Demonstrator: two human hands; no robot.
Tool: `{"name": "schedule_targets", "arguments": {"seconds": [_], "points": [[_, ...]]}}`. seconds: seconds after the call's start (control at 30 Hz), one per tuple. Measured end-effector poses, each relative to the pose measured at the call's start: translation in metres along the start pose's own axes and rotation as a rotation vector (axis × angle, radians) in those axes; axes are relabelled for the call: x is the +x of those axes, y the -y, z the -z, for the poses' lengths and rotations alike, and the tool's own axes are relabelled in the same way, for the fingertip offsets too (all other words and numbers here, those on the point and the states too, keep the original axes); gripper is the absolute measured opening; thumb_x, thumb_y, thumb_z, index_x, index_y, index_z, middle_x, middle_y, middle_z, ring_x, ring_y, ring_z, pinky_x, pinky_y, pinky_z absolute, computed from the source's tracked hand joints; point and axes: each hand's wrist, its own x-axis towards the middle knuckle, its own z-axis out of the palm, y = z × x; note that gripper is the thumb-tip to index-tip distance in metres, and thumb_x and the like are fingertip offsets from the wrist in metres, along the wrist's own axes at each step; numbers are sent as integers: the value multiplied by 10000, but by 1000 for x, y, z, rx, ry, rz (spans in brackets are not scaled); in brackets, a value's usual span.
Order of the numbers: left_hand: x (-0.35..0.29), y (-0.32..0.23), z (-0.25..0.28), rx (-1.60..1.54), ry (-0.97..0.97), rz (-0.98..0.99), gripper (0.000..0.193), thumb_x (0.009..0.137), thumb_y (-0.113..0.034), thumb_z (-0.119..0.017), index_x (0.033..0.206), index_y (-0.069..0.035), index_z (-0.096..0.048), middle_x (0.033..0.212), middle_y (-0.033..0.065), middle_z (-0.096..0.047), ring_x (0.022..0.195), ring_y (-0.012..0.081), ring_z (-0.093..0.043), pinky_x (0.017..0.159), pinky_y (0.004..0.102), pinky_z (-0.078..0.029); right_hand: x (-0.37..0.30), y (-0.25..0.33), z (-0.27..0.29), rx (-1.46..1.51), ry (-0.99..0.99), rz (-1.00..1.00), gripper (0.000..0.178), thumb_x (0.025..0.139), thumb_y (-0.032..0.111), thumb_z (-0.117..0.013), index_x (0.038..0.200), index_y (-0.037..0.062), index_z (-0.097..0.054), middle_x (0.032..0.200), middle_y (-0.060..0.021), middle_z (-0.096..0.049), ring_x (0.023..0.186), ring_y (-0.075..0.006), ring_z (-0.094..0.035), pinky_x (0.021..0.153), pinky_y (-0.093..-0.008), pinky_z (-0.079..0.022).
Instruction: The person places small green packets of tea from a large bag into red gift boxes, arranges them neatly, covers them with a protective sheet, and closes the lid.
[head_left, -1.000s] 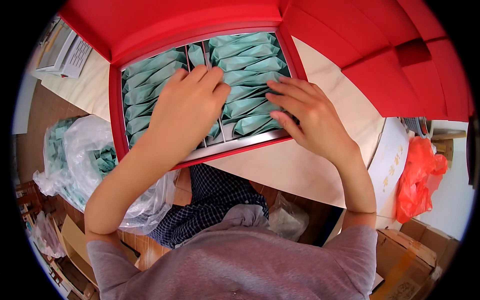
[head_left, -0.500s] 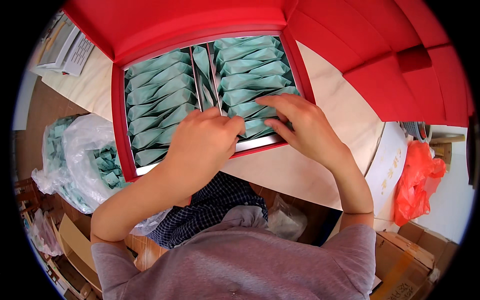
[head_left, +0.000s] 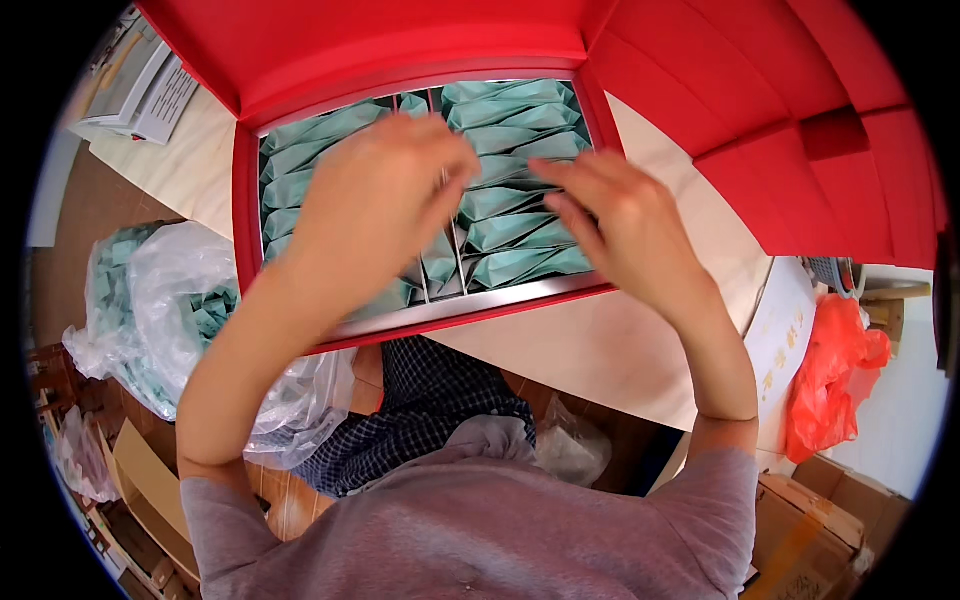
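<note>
A red box (head_left: pixel 246 218) lies open in front of me, with silvery inner edges and narrow dividers. Rows of pale green packets (head_left: pixel 515 200) fill its left and right compartments, and a few sit in the slim middle one. My left hand (head_left: pixel 385 185) hovers over the left row and the dividers, hiding part of both. Motion smears its bent fingers, so I cannot make out whether they hold anything. Above the right row's outer edge is my right hand (head_left: pixel 630 225), thumb and fingers apart, with nothing visible between them.
Stacked red boxes (head_left: pixel 760 130) stand at the right, on the pale tabletop (head_left: pixel 590 345). A clear plastic bag (head_left: pixel 165 290) of small green packets is at the left. An orange-red bag (head_left: pixel 835 370) and cardboard boxes (head_left: pixel 800 530) lie at the right.
My left hand has moved from the box's near edge farther over it. My right hand has shifted slightly right. More of the middle compartment's near end shows.
</note>
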Motion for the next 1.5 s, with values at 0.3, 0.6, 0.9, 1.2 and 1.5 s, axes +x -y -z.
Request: {"name": "schedule_targets", "arguments": {"seconds": [0.3, 0.6, 0.9, 1.2, 1.5], "points": [[23, 27, -34, 170, 75, 86, 120, 723, -35, -642, 819, -64, -576, 754, 63, -620, 783, 268, -581, 681, 396, -478, 23, -23, -36, -284, -19, 33, 536, 930, 328, -526, 1378, 55, -419, 1421, -229, -372, 1319, -363, -362, 1086, -448, -297], [35, 49, -4, 107, -65, 20, 89, 782, -71, -637, 866, -56, -613, 804, 56, -619, 796, 246, -568, 705, 365, -467, 23, -23, -35, -256, 4, 7, 516, 940, 365, -498, 1391, 127, -420, 1430, -225, -355, 1322, -371, -343, 1086, -500, -261], [37, 45, -25, 32, 90, 187, 77, 738, -70, -647, 796, -64, -597, 694, 51, -638, 805, 266, -586, 697, 382, -475, 25, -19, -37, -354, -18, 63, 460, 917, 398, -518, 1336, 209, -503, 1384, -193, -421, 1286, -378, -377, 1073, -487, -281], [40, 35, -28, 523, 20, -49, 126, 664, -35, -637, 788, -59, -633, 802, 37, -607, 831, 237, -557, 777, 399, -450, 26, -35, -38, -297, -85, 27, 490, 933, 408, -492, 1308, 94, -516, 1389, -187, -432, 1288, -348, -395, 1082, -470, -273], [38, 41, -68, 233, 214, -116, 595, 970, -419, -398, 1461, -113, -263, 1512, 143, -241, 1401, 295, -225, 1157, 433, -152, 56, -80, 13, -252, -216, 37, 246, 776, 29, -627, 1020, 53, -649, 898, -83, -661, 889, -266, -570, 776, -382, -423]]}}
